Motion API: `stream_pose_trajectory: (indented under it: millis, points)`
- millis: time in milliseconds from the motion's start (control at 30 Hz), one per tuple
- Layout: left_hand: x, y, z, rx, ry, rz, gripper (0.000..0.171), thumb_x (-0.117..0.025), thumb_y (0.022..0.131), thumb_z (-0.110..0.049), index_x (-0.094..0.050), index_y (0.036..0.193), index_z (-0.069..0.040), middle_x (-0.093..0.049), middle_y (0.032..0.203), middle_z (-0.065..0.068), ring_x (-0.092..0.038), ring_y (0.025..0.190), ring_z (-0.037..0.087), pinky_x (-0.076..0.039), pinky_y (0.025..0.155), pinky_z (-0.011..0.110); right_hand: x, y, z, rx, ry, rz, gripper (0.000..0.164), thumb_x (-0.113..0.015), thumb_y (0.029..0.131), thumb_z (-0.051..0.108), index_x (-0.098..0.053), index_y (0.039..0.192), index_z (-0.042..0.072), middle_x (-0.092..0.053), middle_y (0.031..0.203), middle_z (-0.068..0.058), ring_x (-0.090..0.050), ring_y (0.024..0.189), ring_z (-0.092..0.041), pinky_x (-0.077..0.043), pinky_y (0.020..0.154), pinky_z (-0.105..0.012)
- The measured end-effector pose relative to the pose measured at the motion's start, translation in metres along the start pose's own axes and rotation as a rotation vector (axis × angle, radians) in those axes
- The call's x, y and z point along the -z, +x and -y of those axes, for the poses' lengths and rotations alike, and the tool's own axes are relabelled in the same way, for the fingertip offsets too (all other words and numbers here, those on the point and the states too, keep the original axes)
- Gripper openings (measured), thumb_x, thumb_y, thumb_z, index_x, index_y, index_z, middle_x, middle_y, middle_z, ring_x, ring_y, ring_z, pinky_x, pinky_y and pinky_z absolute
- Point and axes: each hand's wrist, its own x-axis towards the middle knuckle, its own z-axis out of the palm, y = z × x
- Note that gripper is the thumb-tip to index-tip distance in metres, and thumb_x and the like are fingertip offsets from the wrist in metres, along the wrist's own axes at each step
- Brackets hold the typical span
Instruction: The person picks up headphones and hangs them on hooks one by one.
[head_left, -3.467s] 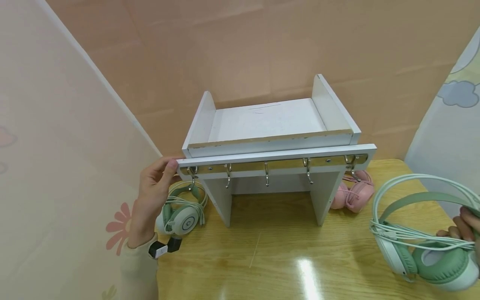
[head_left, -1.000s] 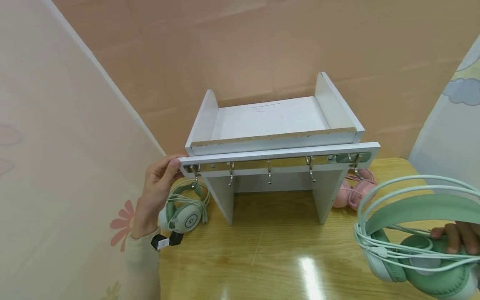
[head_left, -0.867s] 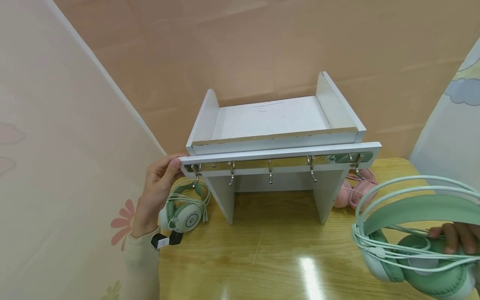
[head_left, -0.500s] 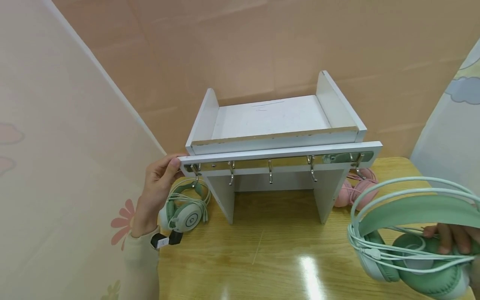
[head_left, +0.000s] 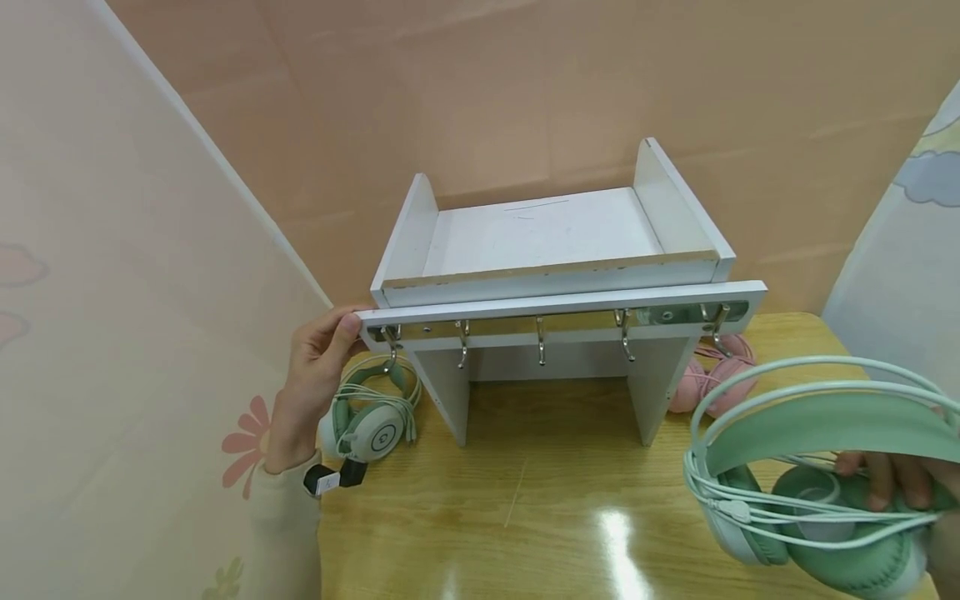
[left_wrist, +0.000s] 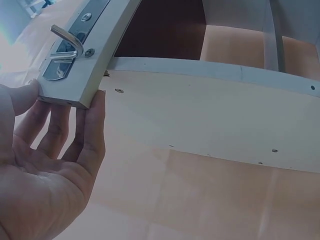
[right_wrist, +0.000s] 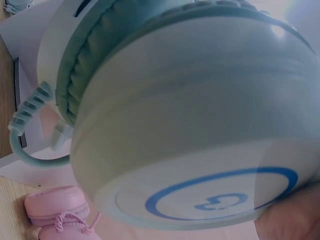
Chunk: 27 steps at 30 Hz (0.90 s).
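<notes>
My left hand (head_left: 318, 367) pinches the left end of a white board (head_left: 495, 310) with a metal strip of several hooks (head_left: 541, 342), on the front of a white shelf unit (head_left: 540, 275). In the left wrist view, the thumb and fingers of the left hand (left_wrist: 55, 160) lie on either side of the board's end (left_wrist: 75, 90). At the right, my right hand (head_left: 892, 479) holds green-and-white headphones (head_left: 832, 425) above the table, headband up, cable wound around them. An ear cup (right_wrist: 200, 115) fills the right wrist view and hides most of the right hand (right_wrist: 290, 215).
Another pair of green-and-white headphones (head_left: 375, 425) lies left of the shelf unit, below my left hand. Pink headphones (head_left: 712, 383) lie to its right. The wooden table (head_left: 525, 517) is bounded by a patterned left wall (head_left: 150, 333) and a brown back wall (head_left: 487, 92).
The held headphones have moved left and turned, so the headband now faces the camera more broadly. In the latest second they drift slightly further left. My left hand keeps its grip on the board.
</notes>
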Motion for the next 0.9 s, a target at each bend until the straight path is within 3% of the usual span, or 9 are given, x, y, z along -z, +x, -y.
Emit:
stream_pose_trajectory:
  millis: [33,133,567,767,900]
  points:
    - [0.0,0.0,0.0,-0.001,0.0,-0.001,0.026,-0.053,0.112,-0.008,-0.078,0.121,-0.008,-0.077,0.108,0.0,-0.073,0.097,0.011,-0.064,0.083,0.023,-0.003,-0.004,0.002,-0.017,-0.066,-0.069,0.04,-0.019,0.116,0.004,-0.043,0.086,-0.01,-0.035,0.059,-0.013,-0.062,0.072,-0.035,-0.06,0.091,-0.04]
    - [-0.001,0.0,0.0,0.0,0.012,-0.009,0.026,-0.053,0.112,-0.007,-0.078,0.121,-0.008,-0.077,0.108,-0.001,-0.073,0.096,0.01,-0.064,0.082,0.023,-0.003,-0.006,0.006,-0.061,-0.187,-0.14,0.046,-0.006,0.111,0.0,-0.041,0.081,-0.006,-0.035,0.059,-0.011,-0.069,0.078,-0.032,-0.059,0.086,-0.038]
    - [-0.006,0.001,0.002,-0.007,0.064,-0.029,0.026,-0.054,0.112,-0.006,-0.078,0.12,-0.012,-0.077,0.106,-0.002,-0.073,0.095,0.008,-0.064,0.083,0.022,0.0,-0.01,0.007,-0.115,-0.334,-0.2,0.056,0.012,0.102,0.0,-0.034,0.07,0.0,-0.047,0.06,-0.013,-0.071,0.082,-0.032,-0.057,0.09,-0.034]
    - [-0.008,-0.002,0.001,-0.001,0.074,-0.059,0.027,-0.054,0.111,-0.005,-0.079,0.119,-0.012,-0.077,0.106,-0.003,-0.073,0.095,0.008,-0.064,0.084,0.022,-0.003,-0.016,0.0,-0.137,-0.452,-0.249,0.053,0.006,0.109,-0.001,-0.032,0.072,0.002,-0.048,0.066,-0.009,-0.064,0.071,-0.023,-0.054,0.082,-0.033]
    - [-0.01,-0.003,0.001,-0.005,0.082,-0.08,0.027,-0.054,0.111,-0.003,-0.078,0.12,-0.012,-0.077,0.106,-0.002,-0.073,0.096,0.01,-0.065,0.084,0.024,-0.011,-0.008,-0.006,-0.087,-0.484,-0.247,0.052,0.002,0.109,-0.005,-0.032,0.07,0.002,-0.04,0.063,-0.009,-0.056,0.062,-0.023,-0.054,0.076,-0.034]
